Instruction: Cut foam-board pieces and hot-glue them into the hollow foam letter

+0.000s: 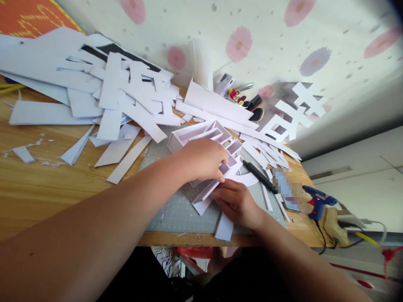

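On the grey cutting mat, near the front edge of the wooden table, a white walled frame lies at a slant with its open compartments facing up. The left hand reaches across the frame and grasps it from above; its fingers bend over the dividers, and its thumb comes down close to the right hand's fingertips. This grip likely steadies the assembly against the mat. The right hand is partly curled, its fingers touching the outer side of the lower wall; whether it grips the wall or only presses on it cannot be told, as the fingertips are partly hidden. Placed opposite the left hand, it probably serves as a counter-support. A loose white strip lies just below the right hand, overlapping the mat's front border. Beside the frame, a black pen-shaped tool lies at a slant, apparently kept within reach of the right hand. Farther right, a blue glue gun sits near its cable, clear of the paper. Flat white cut-outs lie heaped at the upper left, seemingly leaving the mat free for handling.
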`<state>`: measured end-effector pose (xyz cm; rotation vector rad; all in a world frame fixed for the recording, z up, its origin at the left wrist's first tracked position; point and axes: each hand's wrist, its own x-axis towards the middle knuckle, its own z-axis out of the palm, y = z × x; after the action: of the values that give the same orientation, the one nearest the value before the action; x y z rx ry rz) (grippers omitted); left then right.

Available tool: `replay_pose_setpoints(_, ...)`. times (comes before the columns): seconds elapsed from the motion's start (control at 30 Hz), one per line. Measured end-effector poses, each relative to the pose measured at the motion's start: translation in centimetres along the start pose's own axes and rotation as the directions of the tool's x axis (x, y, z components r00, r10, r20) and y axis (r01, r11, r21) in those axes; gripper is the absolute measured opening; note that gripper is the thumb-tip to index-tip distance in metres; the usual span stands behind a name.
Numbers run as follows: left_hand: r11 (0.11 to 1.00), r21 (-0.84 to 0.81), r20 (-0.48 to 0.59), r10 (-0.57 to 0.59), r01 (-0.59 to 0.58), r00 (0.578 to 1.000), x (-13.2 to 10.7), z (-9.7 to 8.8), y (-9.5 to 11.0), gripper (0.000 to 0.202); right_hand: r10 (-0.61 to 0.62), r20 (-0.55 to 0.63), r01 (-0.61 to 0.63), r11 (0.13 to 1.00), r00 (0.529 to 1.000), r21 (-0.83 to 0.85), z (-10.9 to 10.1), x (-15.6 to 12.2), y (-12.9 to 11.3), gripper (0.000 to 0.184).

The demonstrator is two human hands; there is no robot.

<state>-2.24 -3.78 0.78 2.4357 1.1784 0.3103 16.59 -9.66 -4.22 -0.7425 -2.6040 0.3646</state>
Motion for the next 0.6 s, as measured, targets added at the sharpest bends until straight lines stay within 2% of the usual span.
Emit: replay_pose_setpoints(0.6, 1.000, -0.008, -0.014, -0.012, 0.012, 1.000, 0.01, 0.10, 0.03, 0.031, -0.066, 0.007, 0.066, 0.997, 0.998, 0.035, 0.28, 0.29, -0.76, 0.025)
